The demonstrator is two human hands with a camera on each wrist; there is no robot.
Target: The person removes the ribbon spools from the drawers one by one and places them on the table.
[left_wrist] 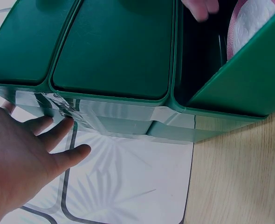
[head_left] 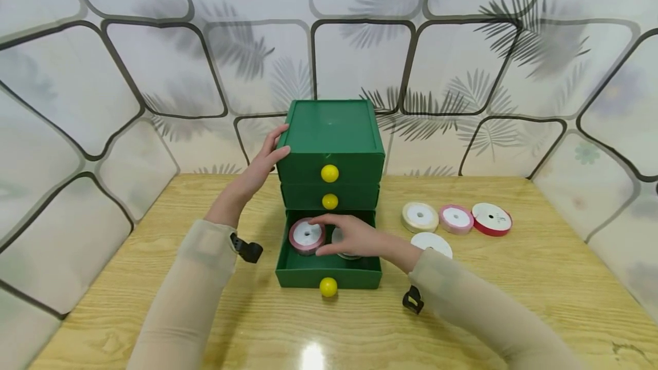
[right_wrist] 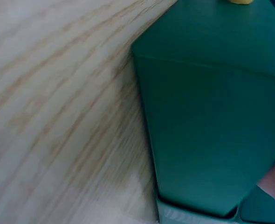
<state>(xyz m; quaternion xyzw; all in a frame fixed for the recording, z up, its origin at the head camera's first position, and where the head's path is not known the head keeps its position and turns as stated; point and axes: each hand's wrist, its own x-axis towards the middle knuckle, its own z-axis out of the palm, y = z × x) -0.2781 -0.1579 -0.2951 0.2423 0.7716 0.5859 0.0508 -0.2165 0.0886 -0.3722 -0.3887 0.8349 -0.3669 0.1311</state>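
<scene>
A green cabinet (head_left: 331,127) with yellow knobs stands on the table, its bottom drawer (head_left: 329,278) pulled out. In that drawer lie a pink ribbon spool (head_left: 303,237) on the left and a pale spool (head_left: 336,237) on the right, partly hidden under my right hand (head_left: 354,237). The right hand reaches over the drawer, thumb and forefinger spread apart at the pink spool's right edge; whether they touch it I cannot tell. My left hand (head_left: 259,167) rests against the cabinet's left side with its fingers extended; the left wrist view shows this hand (left_wrist: 30,154) beside clear tape on that side.
Right of the cabinet lie a cream ribbon spool (head_left: 420,217), a pink one (head_left: 456,218), a red one (head_left: 492,219) and a white one (head_left: 432,242), the last partly behind my right forearm. A patterned wall (head_left: 360,61) stands behind the wooden table (head_left: 267,324).
</scene>
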